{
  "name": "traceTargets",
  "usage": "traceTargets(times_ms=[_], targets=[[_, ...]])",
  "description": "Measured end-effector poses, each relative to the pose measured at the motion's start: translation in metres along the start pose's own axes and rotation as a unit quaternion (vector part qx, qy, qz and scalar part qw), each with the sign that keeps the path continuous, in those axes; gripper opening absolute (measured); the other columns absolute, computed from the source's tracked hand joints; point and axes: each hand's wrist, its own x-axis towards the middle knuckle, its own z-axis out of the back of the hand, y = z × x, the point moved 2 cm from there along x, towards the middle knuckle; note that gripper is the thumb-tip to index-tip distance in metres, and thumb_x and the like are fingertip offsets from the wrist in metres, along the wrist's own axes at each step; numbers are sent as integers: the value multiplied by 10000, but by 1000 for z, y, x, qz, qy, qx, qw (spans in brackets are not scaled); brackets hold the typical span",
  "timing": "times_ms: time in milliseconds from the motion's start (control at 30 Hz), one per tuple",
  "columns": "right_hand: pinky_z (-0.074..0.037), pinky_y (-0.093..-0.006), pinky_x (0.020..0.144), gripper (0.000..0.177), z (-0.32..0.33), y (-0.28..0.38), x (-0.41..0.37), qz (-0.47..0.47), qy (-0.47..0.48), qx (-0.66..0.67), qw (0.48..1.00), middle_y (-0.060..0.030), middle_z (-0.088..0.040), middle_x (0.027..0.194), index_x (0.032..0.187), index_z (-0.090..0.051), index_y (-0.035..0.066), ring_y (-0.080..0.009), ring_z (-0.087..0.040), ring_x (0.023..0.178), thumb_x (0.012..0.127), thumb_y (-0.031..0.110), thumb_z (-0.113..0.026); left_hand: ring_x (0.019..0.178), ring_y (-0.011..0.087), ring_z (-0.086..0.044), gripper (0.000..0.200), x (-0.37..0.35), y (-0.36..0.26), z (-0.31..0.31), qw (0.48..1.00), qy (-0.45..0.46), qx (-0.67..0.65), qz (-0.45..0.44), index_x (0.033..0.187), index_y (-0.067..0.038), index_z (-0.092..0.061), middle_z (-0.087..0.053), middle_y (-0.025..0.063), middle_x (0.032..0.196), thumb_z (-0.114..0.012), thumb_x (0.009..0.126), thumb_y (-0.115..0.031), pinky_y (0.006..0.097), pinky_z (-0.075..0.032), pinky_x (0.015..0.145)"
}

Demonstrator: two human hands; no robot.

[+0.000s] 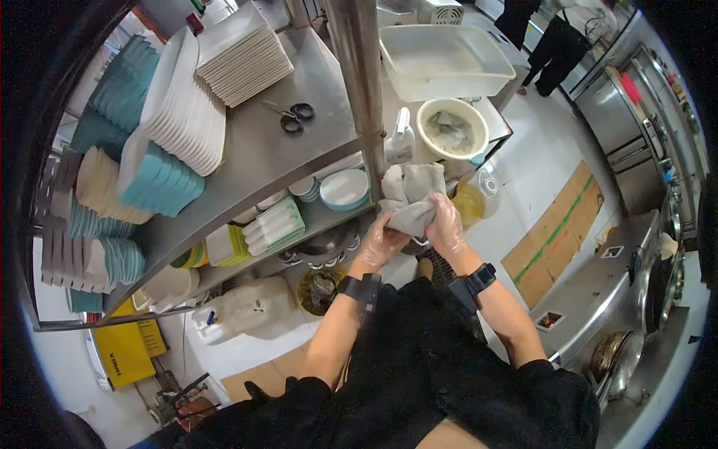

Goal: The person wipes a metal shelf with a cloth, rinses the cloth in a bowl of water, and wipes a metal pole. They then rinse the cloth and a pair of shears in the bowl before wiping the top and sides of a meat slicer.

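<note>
Grey cloth (410, 196) is lying crumpled between the hands, with the left hand (383, 244) grasping its lower left edge and the right hand (447, 229) gripping its right side. Beyond it, a spray bottle (400, 144) is standing beside a cream basin (423, 135); a translucent tub (449, 61) is sitting farther off.

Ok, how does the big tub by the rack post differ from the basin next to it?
Shape: tub is rectangular with rounded corners, basin is round.
Size: the tub is clearly wider, the basin smaller.
Colour: the tub is translucent whitish, the basin solid cream.
Contents: the basin has a grey heap in it, too unclear to name; no such heap shows in the tub.
Shared: both open-topped, upright, plastic-looking.
</note>
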Motion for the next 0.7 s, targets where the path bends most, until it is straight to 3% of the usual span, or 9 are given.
traceTargets(times_ms=[100,167,300,367,400,467,533,600,700], targets=[[-447,-491,763,333,2,8,7,92,-57,-69,992,-236,-606,987,1128,-519,-44,-438,-554,863,797,-15,-547,1082,230,-561,513,6,-1,20,989,57,43,-126,1252,-73,-560,-571,51,1207,-655,876,-410,391,-470,918],[-437,-478,787,281,0,12,14,-313,70,195,927,-253,-605,1020,1105,-548,-26,-425,-550,912,873,131,-535,1039,234,-585,492,-14,-19,0,980,-37,100,-168,1201,-30,-576,-603,91,1163,-650,877,-393,370,-469,902],[-424,-453,829,356,-14,-1,35,-116,46,-4,992,-270,-593,1044,1108,-573,-1,-398,-544,976,906,288,-520,1057,207,-561,480,1,-51,17,903,-199,272,-265,1214,-4,-564,-582,59,1179,-655,881,-336,344,-448,914],[-413,-430,881,352,-11,20,63,-40,118,-196,973,-284,-569,1100,1177,-562,23,-389,-528,1031,934,268,-496,1074,187,-558,447,-8,-73,-3,903,-142,228,-335,1190,5,-586,-592,66,1189,-635,899,-331,354,-453,911],[-430,-455,867,305,-18,19,72,-131,53,-21,990,-281,-550,1089,1220,-520,25,-412,-537,1003,951,150,-448,1077,173,-557,422,-11,-84,-12,918,-132,189,-322,1185,3,-593,-594,60,1197,-619,912,-318,345,-451,911],[-436,-485,855,311,-24,31,92,8,7,-104,994,-282,-542,1094,1237,-501,23,-430,-543,985,956,145,-446,1027,162,-582,329,-23,-89,-39,921,-107,89,-363,1125,-6,-625,-626,54,1148,-587,935,-271,326,-461,884],[-441,-502,823,338,-37,20,101,-5,52,-93,994,-271,-543,1094,1208,-520,8,-425,-555,975,948,222,-485,974,158,-557,320,-8,-90,-33,870,-15,264,-417,1074,-12,-604,-627,43,1058,-640,893,-273,314,-451,852],[-450,-492,790,344,-50,20,105,-32,24,-58,998,-255,-543,1088,1160,-533,-3,-403,-556,985,934,255,-514,950,205,-582,319,-5,-89,-39,853,-62,247,-455,1071,9,-613,-654,67,1020,-624,903,-263,351,-449,847],[-453,-478,751,284,-48,31,116,-125,4,16,992,-239,-560,1034,1100,-539,-1,-398,-569,913,946,235,-502,958,297,-600,336,-7,-93,-49,736,-175,521,-396,1056,13,-638,-669,131,1024,-554,948,-294,396,-439,859]])
